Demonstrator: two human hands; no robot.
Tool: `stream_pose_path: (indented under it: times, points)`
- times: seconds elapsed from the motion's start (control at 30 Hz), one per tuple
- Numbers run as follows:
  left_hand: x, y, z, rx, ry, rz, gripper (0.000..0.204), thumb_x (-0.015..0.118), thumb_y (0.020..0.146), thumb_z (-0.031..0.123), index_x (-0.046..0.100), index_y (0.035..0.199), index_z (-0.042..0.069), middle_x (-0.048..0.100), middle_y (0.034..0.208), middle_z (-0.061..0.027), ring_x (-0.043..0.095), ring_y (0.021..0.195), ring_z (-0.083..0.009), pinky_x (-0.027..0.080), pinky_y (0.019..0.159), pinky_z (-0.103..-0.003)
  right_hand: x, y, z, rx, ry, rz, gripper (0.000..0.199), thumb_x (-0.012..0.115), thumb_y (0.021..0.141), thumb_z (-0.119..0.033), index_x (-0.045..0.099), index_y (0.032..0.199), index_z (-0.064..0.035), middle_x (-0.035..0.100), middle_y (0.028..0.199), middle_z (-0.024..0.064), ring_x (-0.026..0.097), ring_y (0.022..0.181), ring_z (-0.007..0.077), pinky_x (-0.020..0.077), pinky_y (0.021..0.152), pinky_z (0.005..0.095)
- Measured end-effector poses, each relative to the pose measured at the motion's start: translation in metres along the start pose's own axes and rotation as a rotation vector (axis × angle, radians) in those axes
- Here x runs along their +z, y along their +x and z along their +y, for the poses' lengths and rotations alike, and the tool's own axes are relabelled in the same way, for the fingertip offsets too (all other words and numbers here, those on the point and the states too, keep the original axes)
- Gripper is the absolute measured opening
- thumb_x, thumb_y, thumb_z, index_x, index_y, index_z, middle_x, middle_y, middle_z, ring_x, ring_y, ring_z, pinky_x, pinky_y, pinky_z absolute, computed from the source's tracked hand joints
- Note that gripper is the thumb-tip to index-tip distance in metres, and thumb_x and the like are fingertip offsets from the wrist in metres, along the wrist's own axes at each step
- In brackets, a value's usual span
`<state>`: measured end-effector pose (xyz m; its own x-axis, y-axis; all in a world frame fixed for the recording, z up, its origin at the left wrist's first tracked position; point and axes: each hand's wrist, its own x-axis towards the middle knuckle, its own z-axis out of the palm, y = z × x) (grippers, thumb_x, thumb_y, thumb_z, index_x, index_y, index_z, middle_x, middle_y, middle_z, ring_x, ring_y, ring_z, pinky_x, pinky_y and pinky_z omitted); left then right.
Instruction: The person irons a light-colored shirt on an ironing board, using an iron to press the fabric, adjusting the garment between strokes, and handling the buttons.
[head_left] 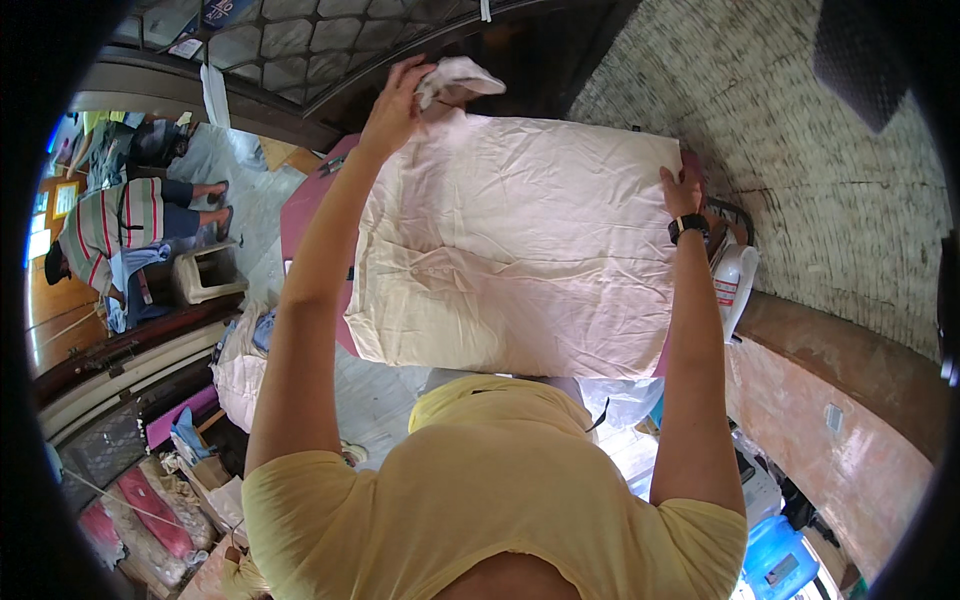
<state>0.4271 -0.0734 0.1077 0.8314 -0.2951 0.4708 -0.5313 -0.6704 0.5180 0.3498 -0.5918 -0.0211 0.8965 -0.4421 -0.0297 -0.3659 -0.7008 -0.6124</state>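
Wrinkled cream cloth (pixel 520 240) looks light, soft; best held by edges. Left fingers (pixel 408 80) grasp bunched pale fabric (pixel 465 76); right fingers (pixel 667 182), unclear.

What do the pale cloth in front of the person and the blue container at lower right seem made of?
Pale cloth: matte fabric, perhaps cotton, as its soft wrinkles suggest; the fibre cannot be told. Blue container: probably plastic, smooth and slightly glossy, judging by its bright highlights.
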Motion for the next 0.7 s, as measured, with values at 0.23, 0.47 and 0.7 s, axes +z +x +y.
stream_pose_path:
  times: [0.23,0.47,0.7]
  points:
    - [0.001,-0.128,-0.09,-0.559,0.589,-0.102,0.035,0.065,0.09,0.025,0.057,0.117,0.003,0.06,0.115,-0.0219,0.057,0.106,-0.0412,0.047,0.09,-0.049,0.002,0.01,-0.023,0.048,-0.079,0.032,0.059,0.069,0.081,-0.051,0.063,0.119,-0.0057,0.068,0.111,0.0202,0.063,0.105,0.0397,0.0499,0.089,0.0449]
    - [0.025,-0.117,-0.081,-0.535,0.098,0.358,0.017,0.067,0.083,0.008,0.052,0.086,0.001,0.065,0.083,-0.0204,0.065,0.078,-0.0407,0.049,0.067,-0.045,0.001,0.042,-0.018,-0.045,-0.2,0.062,0.053,0.06,0.089,-0.049,0.066,0.112,-0.0024,0.067,0.111,0.0235,0.063,0.104,0.0426,0.0508,0.088,0.0474]
    - [0.022,-0.111,-0.101,-0.602,0.005,0.54,0.019,0.056,0.074,-0.008,0.057,0.089,0.003,0.066,0.081,-0.0151,0.068,0.077,-0.0297,0.051,0.071,-0.035,0.024,0.039,-0.044,-0.018,-0.002,0.207,0.043,0.059,0.091,-0.037,0.066,0.112,-0.0002,0.068,0.111,0.0221,0.064,0.104,0.0401,0.0511,0.088,0.0447]
